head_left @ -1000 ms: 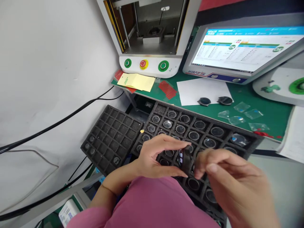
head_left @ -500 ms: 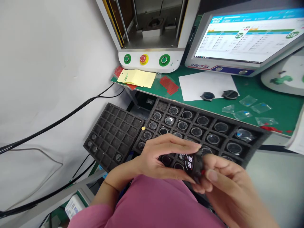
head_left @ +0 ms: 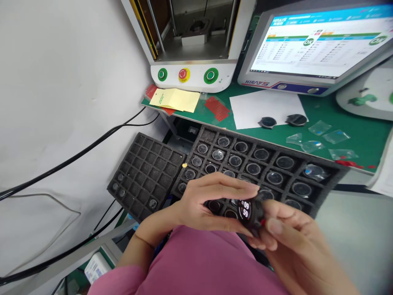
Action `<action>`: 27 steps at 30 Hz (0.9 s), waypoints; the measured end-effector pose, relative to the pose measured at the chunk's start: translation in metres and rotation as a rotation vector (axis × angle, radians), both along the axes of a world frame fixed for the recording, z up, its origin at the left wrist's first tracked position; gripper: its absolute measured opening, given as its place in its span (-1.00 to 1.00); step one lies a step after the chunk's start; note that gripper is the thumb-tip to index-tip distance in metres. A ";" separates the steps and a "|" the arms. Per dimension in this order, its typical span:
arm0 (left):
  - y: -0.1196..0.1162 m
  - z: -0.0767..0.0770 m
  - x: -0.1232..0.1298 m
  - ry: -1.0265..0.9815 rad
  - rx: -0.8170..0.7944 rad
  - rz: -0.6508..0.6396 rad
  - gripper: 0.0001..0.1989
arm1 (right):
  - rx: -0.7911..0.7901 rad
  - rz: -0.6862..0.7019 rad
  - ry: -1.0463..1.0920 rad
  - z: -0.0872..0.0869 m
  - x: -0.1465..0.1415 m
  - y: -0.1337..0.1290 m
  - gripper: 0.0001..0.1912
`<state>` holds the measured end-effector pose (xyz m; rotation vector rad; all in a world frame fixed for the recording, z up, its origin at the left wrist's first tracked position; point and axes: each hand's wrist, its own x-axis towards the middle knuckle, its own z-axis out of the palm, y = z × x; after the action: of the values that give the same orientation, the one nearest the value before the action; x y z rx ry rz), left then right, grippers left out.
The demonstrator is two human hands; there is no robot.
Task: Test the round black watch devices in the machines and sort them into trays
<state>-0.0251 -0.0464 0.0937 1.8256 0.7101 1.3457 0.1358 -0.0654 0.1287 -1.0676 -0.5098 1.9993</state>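
A round black smartwatch [head_left: 248, 212] with lit white digits on its face is held over the foam tray. My left hand [head_left: 211, 200] grips it between the thumb and fingers along opposite edges. The fingers of my right hand [head_left: 291, 229] are pinched at the watch's right side, and a small red bit shows by the thumb tip. Whether that red bit belongs to the watch I cannot tell. Below, a dark foam tray [head_left: 333, 176] holds several round watch bodies in its square pockets, partly hidden by my hands.
At the left stands a second foam tray [head_left: 144, 153] with a few round pieces. On the green bench [head_left: 374, 135] lie two watch bodies on white paper [head_left: 264, 104], plastic bags [head_left: 337, 137] and red sheets [head_left: 217, 108]. Behind are a press machine [head_left: 190, 76] and a monitor [head_left: 307, 53].
The camera view has shifted very slightly, and the watch face shows a little more clearly. Both hands keep the same hold on the smartwatch.
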 end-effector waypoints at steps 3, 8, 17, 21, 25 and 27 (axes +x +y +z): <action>0.000 0.002 -0.001 -0.005 -0.013 0.000 -0.40 | 0.016 0.005 -0.003 -0.001 0.000 -0.001 -0.59; 0.001 0.002 -0.004 0.020 -0.024 -0.012 -0.42 | 0.055 0.018 0.046 -0.002 0.000 -0.002 -0.56; -0.002 0.006 -0.003 -0.216 -0.453 -0.130 -0.53 | 0.263 -0.073 0.067 -0.013 -0.003 0.000 -0.63; -0.007 0.009 0.004 -0.557 -1.063 -0.250 -0.57 | 0.924 -0.398 -0.565 -0.022 0.007 0.002 -0.86; -0.013 0.010 0.013 -0.521 -1.251 -0.223 -0.49 | 1.381 -0.278 -1.036 -0.024 0.011 0.003 -0.57; -0.015 0.015 0.017 -0.439 -1.175 -0.150 -0.57 | 1.460 -0.209 -1.147 -0.023 0.011 0.001 -0.52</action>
<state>-0.0084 -0.0618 0.1084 0.6076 0.8314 0.8445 0.1469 -0.0643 0.1057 -0.9998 -1.8951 0.2426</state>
